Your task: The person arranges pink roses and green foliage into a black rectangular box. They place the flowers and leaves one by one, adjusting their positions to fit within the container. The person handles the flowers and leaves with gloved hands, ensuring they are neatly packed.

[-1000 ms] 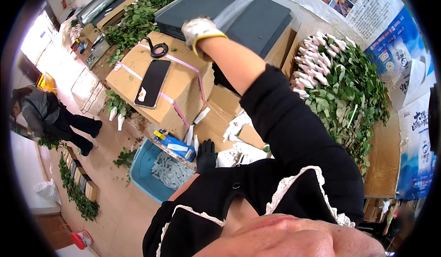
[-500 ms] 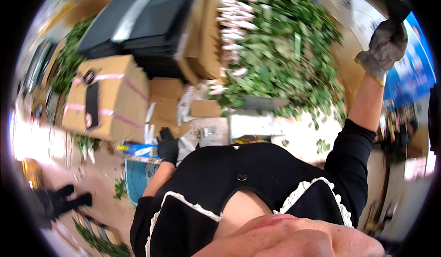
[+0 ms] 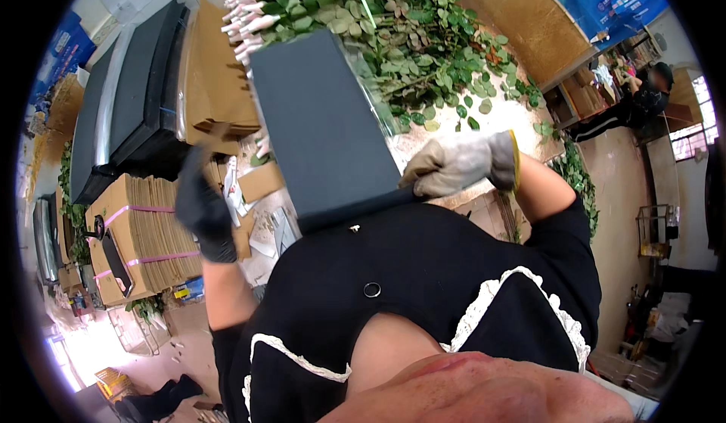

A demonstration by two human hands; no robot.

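A flat, rectangular dark grey sheet lies in front of me over the table and part of the leafy stems. My right hand, in a grey-white work glove with a yellow cuff edge, is closed on its near right corner. My left hand wears a dark glove and is raised left of the sheet, apart from it. Motion smears its fingers. Green leafy stems with pale pink wrapped heads cover the far side of the table.
Left stand a stack of black sheets, brown cardboard pieces and a pink-strapped cardboard bundle with a phone on it. White scraps and a small cardboard piece lie near my left hand. Another person is at the far right.
My right hand has come down from the upper right to the table front, now with the dark grey sheet in it. My left hand has risen from the table edge. The view has turned.
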